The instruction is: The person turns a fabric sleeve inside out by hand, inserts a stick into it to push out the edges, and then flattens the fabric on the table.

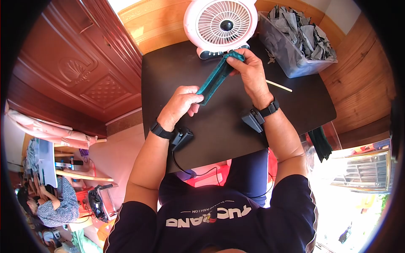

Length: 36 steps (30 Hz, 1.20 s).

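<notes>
Between pinching fingers (196, 98) of left hand (178, 104) and right hand (253, 74) was one green fabric strip (217, 76), held at both ends, long axis slanting forward and rightward above the worktop (215, 130); pink fan (211, 29) stood just beyond right hand

Wears dk navy T-shirt (190, 236) w/ wht print (236, 212), blk wrist straps (161, 130) w/ boxes (253, 120).

Table (162, 67) room left of hands (180, 104); fan (211, 27), bin (291, 63) block ahead.
</notes>
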Each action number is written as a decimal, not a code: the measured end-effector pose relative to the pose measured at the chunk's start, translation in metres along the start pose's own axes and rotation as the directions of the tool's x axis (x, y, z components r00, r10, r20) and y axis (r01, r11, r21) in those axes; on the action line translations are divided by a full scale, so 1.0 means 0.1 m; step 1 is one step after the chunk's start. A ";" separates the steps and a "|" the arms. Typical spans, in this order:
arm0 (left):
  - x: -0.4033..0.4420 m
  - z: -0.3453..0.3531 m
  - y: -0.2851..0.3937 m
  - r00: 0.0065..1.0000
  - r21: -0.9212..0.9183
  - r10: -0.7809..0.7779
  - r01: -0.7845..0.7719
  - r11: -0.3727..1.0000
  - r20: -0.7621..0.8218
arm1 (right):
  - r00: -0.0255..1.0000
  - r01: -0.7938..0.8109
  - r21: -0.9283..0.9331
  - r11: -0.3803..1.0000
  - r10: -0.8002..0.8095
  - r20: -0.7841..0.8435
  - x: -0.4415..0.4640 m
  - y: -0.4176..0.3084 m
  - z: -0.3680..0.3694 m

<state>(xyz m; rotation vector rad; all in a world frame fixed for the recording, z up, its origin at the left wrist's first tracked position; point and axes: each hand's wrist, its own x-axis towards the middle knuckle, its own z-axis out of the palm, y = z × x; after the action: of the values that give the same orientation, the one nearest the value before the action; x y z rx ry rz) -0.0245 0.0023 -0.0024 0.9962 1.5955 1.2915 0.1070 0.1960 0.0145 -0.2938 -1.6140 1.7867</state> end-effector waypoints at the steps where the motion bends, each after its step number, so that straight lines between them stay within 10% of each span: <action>1: -0.01 -0.03 0.00 1.000 0.014 -0.015 0.014 1.000 0.019 | 1.000 0.017 -0.004 1.000 -0.017 -0.003 0.01 -0.01 -0.02; 11: 0.05 -0.28 -0.13 0.968 0.112 0.112 -0.089 0.990 -0.223 | 0.968 0.038 0.116 0.993 -0.065 0.243 -0.07 -0.22 -0.06; 17: 0.11 0.05 -0.16 0.995 -0.357 0.095 -0.095 0.929 -0.017 | 0.759 0.104 0.057 0.993 -0.116 0.640 -0.22 -0.18 0.16; 23: -0.01 0.34 -0.03 0.844 -0.606 0.151 0.234 0.761 0.515 | 0.802 0.287 -0.082 0.955 -0.192 0.566 -0.20 -0.09 0.19; 27: -0.01 0.25 -0.04 0.952 -0.757 0.109 0.156 0.634 0.287 | 0.905 0.272 -0.291 0.917 -0.141 0.402 -0.10 -0.23 0.04; 31: 0.05 -0.18 -0.11 0.997 -0.846 0.043 -0.079 0.527 -0.067 | 0.940 0.321 -0.942 0.101 -0.157 0.303 -0.01 -0.15 -0.31; 36: 0.07 -0.56 -0.31 0.922 -0.858 -0.114 -0.293 0.421 -0.370 | 0.972 0.213 -0.950 -0.229 0.147 0.182 0.09 0.11 -0.52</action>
<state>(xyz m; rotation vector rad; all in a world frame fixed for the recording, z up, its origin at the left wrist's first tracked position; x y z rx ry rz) -0.0815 -0.0145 -0.0271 0.1003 0.7677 2.1715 0.1281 0.2426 -0.0039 -0.7444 -2.8973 -0.1916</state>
